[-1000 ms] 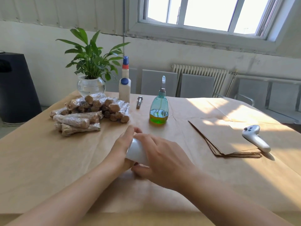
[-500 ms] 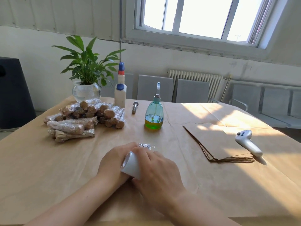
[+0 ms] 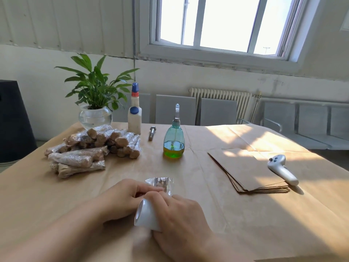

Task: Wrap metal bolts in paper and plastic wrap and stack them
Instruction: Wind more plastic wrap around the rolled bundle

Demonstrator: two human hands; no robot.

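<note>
Hands low at the near edge of the table (image 3: 47, 186); right hand (image 3: 181, 214) curled round a white roll (image 3: 146, 214) of plastic wrap, left hand (image 3: 122, 197) with fingers bent down onto a clear, crinkly film (image 3: 160, 183) drawn out ahead of the roll; whatever lies under that film is hidden, probably a bolt in paper; judged step: winding wrap; best kept taut, left hand pinning the bundle, roll turning close to it so the thin film does not bunch; bare steel bolt (image 3: 151, 133), hex head, lies far back by the green spray bottle (image 3: 173, 142); finished bundles (image 3: 92, 148), lumpy and glossy, heaped at left; flat brown paper sheets (image 3: 249, 171) stacked at right.
</note>
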